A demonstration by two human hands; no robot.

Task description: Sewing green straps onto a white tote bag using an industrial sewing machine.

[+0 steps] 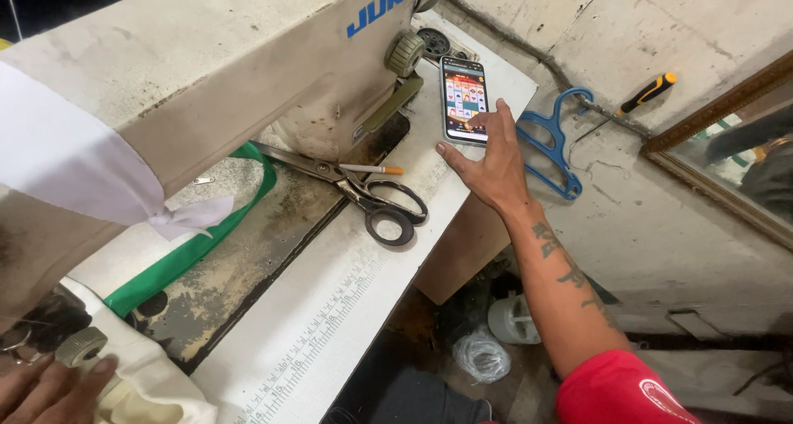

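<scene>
- Here the right hand [493, 161], right of frame centre, lies with fingers spread, one fingertip touching the lit screen of a smartphone [464, 99] that rests on the white tabletop [330, 325] in the upper middle; it pinches nothing.
- The left hand [45, 388], at the lower left corner, is cut by the frame edge; its fingers rest loosely open beside a ribbed knob [80, 346], touching cream cloth [153, 383].
- The bulky, stained cream body of a sewing machine [206, 69] fills the upper left and hides the tabletop behind it.
- Between the machine and the phone lie dark metal scissors [363, 194] with black looped handles, blades pointing left, and a thin white cigarette [370, 169] with an orange tip just above them.
- A glossy green strip [198, 246] curves under the machine arm; a white fabric scrap [190, 217] hangs over it.
- A printed ruler scale runs along the tabletop's near edge.
- On the rough concrete at upper right sit a blue plastic hanger [555, 143] and a screwdriver [648, 92] with an orange-and-black handle.
- A wood-framed mirror [727, 156] leans at the right edge.
</scene>
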